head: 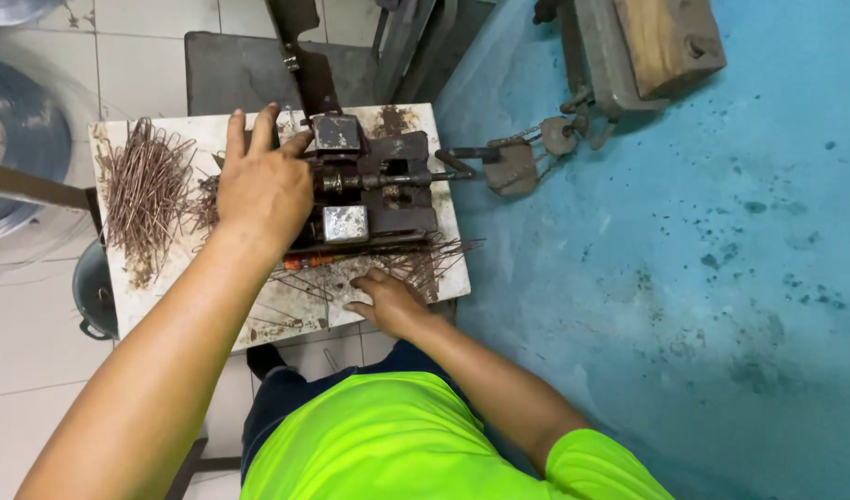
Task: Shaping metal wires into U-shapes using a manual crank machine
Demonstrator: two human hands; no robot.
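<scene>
A small rusty metal bending machine (369, 190) sits on a worn white board (165, 306). My left hand (263, 185) lies over the machine's left side with its fingers spread, next to a heap of short bent wire pieces (147, 194). My right hand (388, 304) rests at the board's front edge, fingers flat on loose straight wires (425, 259) that fan out from under the machine. Neither hand visibly grips anything. I wear a bright green shirt.
A metal linkage (522, 157) runs from the machine to a wooden-topped lever block (652, 42) over the blue floor at right. A coil of wire (17, 139) lies on white tiles at left, and a grey pot (96, 292) sits beneath the board.
</scene>
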